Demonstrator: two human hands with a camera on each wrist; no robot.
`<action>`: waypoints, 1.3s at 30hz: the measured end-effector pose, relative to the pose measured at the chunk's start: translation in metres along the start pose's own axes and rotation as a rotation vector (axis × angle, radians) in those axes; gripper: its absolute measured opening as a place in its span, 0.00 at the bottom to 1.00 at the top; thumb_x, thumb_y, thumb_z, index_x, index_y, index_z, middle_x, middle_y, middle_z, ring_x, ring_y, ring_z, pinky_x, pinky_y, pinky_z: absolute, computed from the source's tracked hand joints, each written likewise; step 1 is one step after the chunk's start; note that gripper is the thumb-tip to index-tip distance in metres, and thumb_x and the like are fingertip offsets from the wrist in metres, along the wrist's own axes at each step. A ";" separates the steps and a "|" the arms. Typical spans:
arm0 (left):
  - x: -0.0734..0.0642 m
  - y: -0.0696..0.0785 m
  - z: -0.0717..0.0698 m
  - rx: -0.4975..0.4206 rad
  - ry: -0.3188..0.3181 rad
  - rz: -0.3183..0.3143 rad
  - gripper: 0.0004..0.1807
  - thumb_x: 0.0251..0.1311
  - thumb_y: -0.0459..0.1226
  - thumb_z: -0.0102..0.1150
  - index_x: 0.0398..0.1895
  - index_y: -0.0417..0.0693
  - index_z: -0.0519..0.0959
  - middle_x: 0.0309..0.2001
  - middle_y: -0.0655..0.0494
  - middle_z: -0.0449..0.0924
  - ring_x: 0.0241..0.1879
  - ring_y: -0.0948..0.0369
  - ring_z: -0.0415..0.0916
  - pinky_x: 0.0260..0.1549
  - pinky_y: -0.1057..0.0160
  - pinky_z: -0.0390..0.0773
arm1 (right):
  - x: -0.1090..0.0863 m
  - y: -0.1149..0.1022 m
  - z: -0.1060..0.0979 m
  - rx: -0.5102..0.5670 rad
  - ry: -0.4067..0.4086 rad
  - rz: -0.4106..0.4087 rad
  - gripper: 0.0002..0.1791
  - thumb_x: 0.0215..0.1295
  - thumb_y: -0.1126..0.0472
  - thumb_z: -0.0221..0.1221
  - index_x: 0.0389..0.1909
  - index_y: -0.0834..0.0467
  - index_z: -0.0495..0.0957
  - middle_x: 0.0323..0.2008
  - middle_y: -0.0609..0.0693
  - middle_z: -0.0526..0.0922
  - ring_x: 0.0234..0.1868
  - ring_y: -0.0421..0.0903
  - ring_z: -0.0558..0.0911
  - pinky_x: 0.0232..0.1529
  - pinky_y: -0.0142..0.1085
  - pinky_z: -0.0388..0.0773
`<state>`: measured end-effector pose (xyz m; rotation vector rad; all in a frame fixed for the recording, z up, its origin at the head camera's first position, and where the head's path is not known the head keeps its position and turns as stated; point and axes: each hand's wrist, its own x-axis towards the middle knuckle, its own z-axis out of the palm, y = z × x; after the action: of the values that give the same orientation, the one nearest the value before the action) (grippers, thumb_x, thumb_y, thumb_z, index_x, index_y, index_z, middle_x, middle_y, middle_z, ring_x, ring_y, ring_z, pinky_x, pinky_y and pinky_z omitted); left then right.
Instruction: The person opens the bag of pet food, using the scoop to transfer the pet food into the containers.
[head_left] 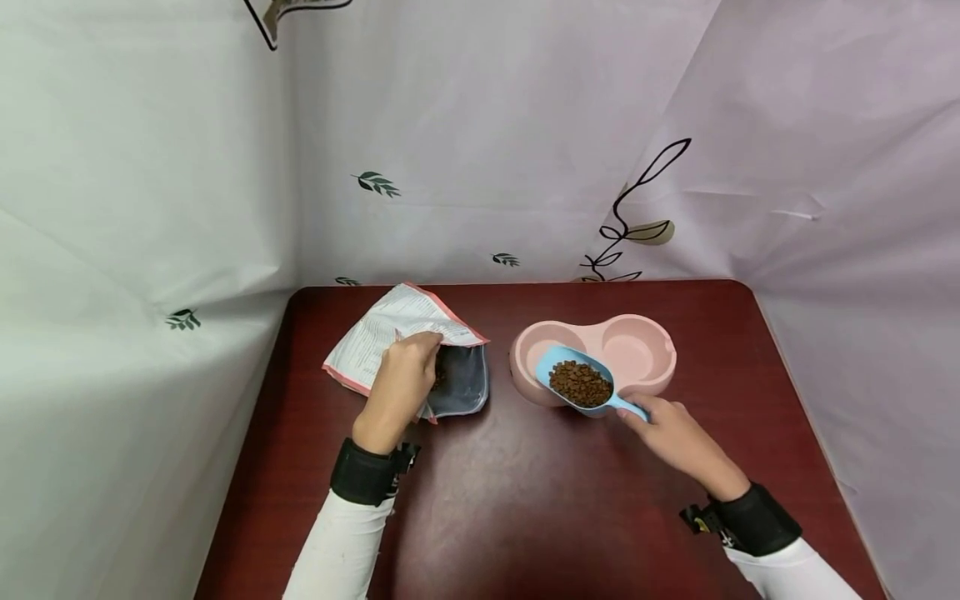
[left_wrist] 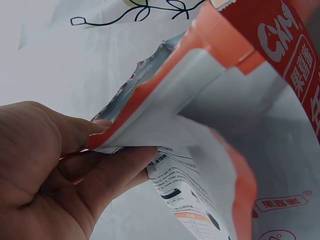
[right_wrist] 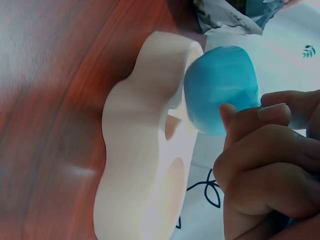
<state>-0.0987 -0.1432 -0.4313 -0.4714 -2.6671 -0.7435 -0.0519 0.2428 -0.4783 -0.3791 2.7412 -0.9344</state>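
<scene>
A light blue scoop (head_left: 577, 377) filled with brown kibble (head_left: 581, 383) hangs over the left bowl of a pink double pet bowl (head_left: 652, 329). My right hand (head_left: 682, 442) grips its handle; the right wrist view shows the fingers curled round it and the underside of the scoop (right_wrist: 220, 90). At the left, my left hand (head_left: 401, 379) pinches the edge of a pet food bag (head_left: 382, 329), white with red edges. Between thumb and fingers the bag's rim (left_wrist: 145, 100) shows in the left wrist view. Some kibble lies in the bag's mouth, partly hidden by the hand.
Bag and bowl stand side by side towards the back of a dark red wooden table (head_left: 510, 500). A white cloth wall (head_left: 480, 150) with leaf drawings rises behind the table and along both sides.
</scene>
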 end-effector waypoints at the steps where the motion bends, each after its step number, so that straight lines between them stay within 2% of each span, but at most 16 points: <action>1: 0.000 0.000 0.000 0.000 0.001 -0.001 0.09 0.61 0.25 0.58 0.42 0.35 0.84 0.41 0.43 0.87 0.44 0.52 0.83 0.40 0.51 0.84 | 0.001 0.000 -0.002 -0.009 -0.015 0.002 0.23 0.73 0.48 0.50 0.57 0.61 0.77 0.51 0.60 0.83 0.48 0.55 0.82 0.43 0.53 0.78; 4: 0.000 -0.001 0.000 0.002 -0.003 -0.001 0.09 0.61 0.25 0.58 0.42 0.35 0.84 0.41 0.42 0.87 0.44 0.52 0.83 0.41 0.51 0.84 | 0.006 0.001 -0.009 -0.034 -0.040 0.006 0.24 0.73 0.49 0.51 0.59 0.63 0.75 0.53 0.62 0.82 0.51 0.57 0.81 0.45 0.56 0.78; 8: 0.000 -0.002 0.001 -0.001 -0.002 -0.001 0.09 0.61 0.25 0.58 0.42 0.35 0.84 0.42 0.42 0.87 0.44 0.52 0.83 0.41 0.51 0.84 | 0.012 0.000 -0.017 -0.057 -0.065 0.012 0.21 0.72 0.53 0.54 0.56 0.64 0.77 0.46 0.59 0.85 0.39 0.50 0.81 0.36 0.47 0.77; 11: 0.000 -0.003 0.001 -0.001 0.000 -0.007 0.09 0.61 0.25 0.58 0.43 0.35 0.84 0.42 0.43 0.87 0.45 0.52 0.83 0.41 0.51 0.84 | 0.018 -0.002 -0.023 -0.077 -0.090 0.024 0.18 0.71 0.55 0.55 0.52 0.63 0.78 0.39 0.54 0.84 0.32 0.45 0.76 0.31 0.42 0.72; 19: 0.000 -0.003 0.001 -0.003 0.002 -0.008 0.10 0.61 0.26 0.58 0.44 0.35 0.84 0.42 0.42 0.87 0.44 0.52 0.83 0.41 0.50 0.84 | 0.034 -0.009 -0.035 -0.134 -0.159 0.004 0.09 0.69 0.57 0.56 0.35 0.58 0.79 0.21 0.46 0.74 0.24 0.43 0.71 0.29 0.40 0.69; 25: 0.000 -0.002 0.001 -0.002 -0.006 -0.019 0.10 0.61 0.26 0.58 0.44 0.35 0.84 0.42 0.42 0.87 0.44 0.52 0.83 0.40 0.50 0.84 | 0.044 -0.015 -0.044 -0.173 -0.192 -0.039 0.09 0.68 0.57 0.57 0.33 0.58 0.79 0.21 0.45 0.74 0.23 0.42 0.70 0.28 0.39 0.68; 33: -0.001 -0.002 0.001 -0.006 -0.009 -0.026 0.10 0.61 0.26 0.58 0.44 0.35 0.84 0.42 0.42 0.86 0.45 0.51 0.83 0.40 0.51 0.84 | 0.056 -0.023 -0.051 -0.230 -0.225 -0.067 0.14 0.67 0.58 0.57 0.21 0.55 0.73 0.16 0.44 0.66 0.18 0.40 0.66 0.23 0.36 0.65; 39: -0.001 -0.002 0.001 -0.006 -0.012 -0.030 0.10 0.62 0.26 0.57 0.45 0.35 0.84 0.43 0.41 0.86 0.45 0.51 0.83 0.40 0.51 0.84 | 0.066 -0.035 -0.055 -0.293 -0.254 -0.062 0.13 0.67 0.57 0.56 0.22 0.55 0.73 0.16 0.45 0.66 0.19 0.42 0.67 0.23 0.36 0.64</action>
<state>-0.0992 -0.1445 -0.4331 -0.4401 -2.6892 -0.7604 -0.1243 0.2262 -0.4221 -0.5922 2.6405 -0.4562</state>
